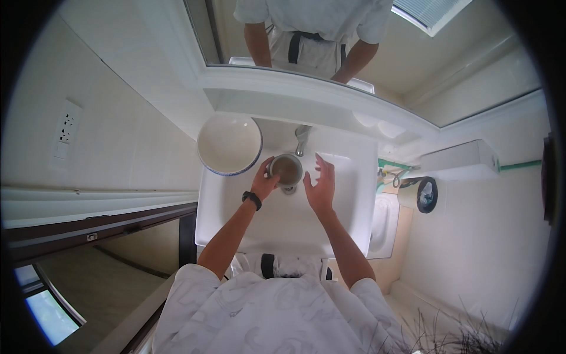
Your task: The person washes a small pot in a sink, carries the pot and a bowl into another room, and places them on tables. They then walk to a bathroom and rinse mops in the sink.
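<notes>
My left hand (265,179), with a dark band on its wrist, is closed on the left side of a grey-rimmed round cup (286,170). The inside of the cup looks brownish, and it is held over the white sink (283,221), partly covering the drain. Just right of the cup is my right hand (320,184), its fingers spread and nothing in them. Behind the hands stands a silver faucet (302,139). A large white bowl (230,144) with a blue rim rests on the sink's back left corner.
A wide mirror (389,71) hangs above the sink and reflects a person's torso and arms. To the right are a white cistern (460,159), green pipes (392,164) and a bin with a dark rim (427,195). A wall socket (68,125) is at left.
</notes>
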Demonstrator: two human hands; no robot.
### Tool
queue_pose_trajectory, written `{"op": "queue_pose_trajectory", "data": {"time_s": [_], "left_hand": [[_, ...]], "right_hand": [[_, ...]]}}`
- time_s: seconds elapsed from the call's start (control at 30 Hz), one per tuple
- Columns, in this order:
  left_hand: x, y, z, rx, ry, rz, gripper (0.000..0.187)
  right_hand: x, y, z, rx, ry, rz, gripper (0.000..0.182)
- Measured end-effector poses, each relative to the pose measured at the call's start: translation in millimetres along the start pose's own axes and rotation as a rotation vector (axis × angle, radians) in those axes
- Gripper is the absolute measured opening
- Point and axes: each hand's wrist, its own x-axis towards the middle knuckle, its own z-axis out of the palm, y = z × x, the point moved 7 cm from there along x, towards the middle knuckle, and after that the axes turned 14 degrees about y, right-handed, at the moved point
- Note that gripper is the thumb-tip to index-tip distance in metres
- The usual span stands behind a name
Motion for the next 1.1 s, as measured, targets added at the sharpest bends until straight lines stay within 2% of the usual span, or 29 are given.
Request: {"op": "queue_pose_trajectory", "data": {"time_s": [0.03, 0.07, 0.1, 0.17, 0.3, 0.37, 0.4, 0.47, 0.57, 0.67, 0.8, 0.83, 0.9, 0.97, 1.03, 1.1], "left_hand": [[-6.5, 2.1, -2.3, -0.007, -0.047, 0.015, 0.070], [-14.3, 3.5, -2.6, -0.011, -0.095, 0.028, 0.072], [-22.8, 2.7, -3.9, 0.001, -0.100, 0.016, 0.072], [-37.2, 8.8, -2.7, 0.054, -0.146, 0.057, 0.072], [-61.7, 12.8, -2.5, 0.100, -0.200, 0.084, 0.072], [-69.7, 22.8, -5.3, 0.131, -0.184, 0.211, 0.066], [-74.4, 26.3, -4.5, 0.141, -0.188, 0.205, 0.066], [-92.2, 52.4, 2.9, 0.203, -0.226, 0.528, 0.065], [-107.0, 66.8, 12.8, 0.152, -0.267, 0.412, 0.064], [-110.7, 70.1, 17.0, 0.076, -0.343, 0.388, 0.062], [-112.9, 73.8, 20.3, 0.029, -0.370, 0.458, 0.066], [-111.9, 70.5, 19.8, 0.021, -0.365, 0.351, 0.066], [-113.9, 68.7, 21.2, 0.017, -0.363, 0.244, 0.066], [-118.2, 69.1, 23.7, -0.129, -0.386, 0.120, 0.065], [-124.6, 71.6, 26.5, -0.112, -0.367, 0.098, 0.064], [-130.8, 75.8, 29.1, -0.095, -0.349, 0.078, 0.064]], "right_hand": [[-19.4, 25.9, 2.2, 0.041, 0.008, 0.232, 0.066], [-41.4, 47.8, 13.5, 0.148, -0.097, 0.455, 0.064], [-47.6, 46.5, 9.0, 0.147, -0.096, 0.473, 0.064], [-91.1, 53.1, 31.5, 0.524, -0.471, 1.141, 0.061], [-100.8, 39.2, 32.1, 0.663, -0.467, 1.012, 0.044], [-100.8, 36.1, 22.4, 0.674, -0.438, 0.974, 0.039], [-98.1, 32.6, 15.5, 0.679, -0.415, 0.924, 0.036], [-99.7, 28.1, 4.6, 0.706, -0.382, 0.930, 0.035], [-89.6, 11.3, -16.6, 0.759, -0.317, 0.915, 0.034], [-80.1, -4.8, -36.0, 0.787, -0.231, 0.902, 0.037], [-70.4, -18.5, -58.0, 0.766, -0.157, 0.888, 0.050], [-70.3, -16.8, -61.0, 0.767, -0.150, 0.889, 0.050], [-68.6, -13.1, -67.1, 0.548, -0.207, 0.778, 0.053], [-67.9, -13.3, -68.9, 0.536, -0.153, 0.742, 0.054], [-68.8, -11.1, -68.7, 0.526, -0.100, 0.704, 0.055], [-74.6, -8.8, -58.1, 0.897, -0.091, 0.865, 0.055]]}}
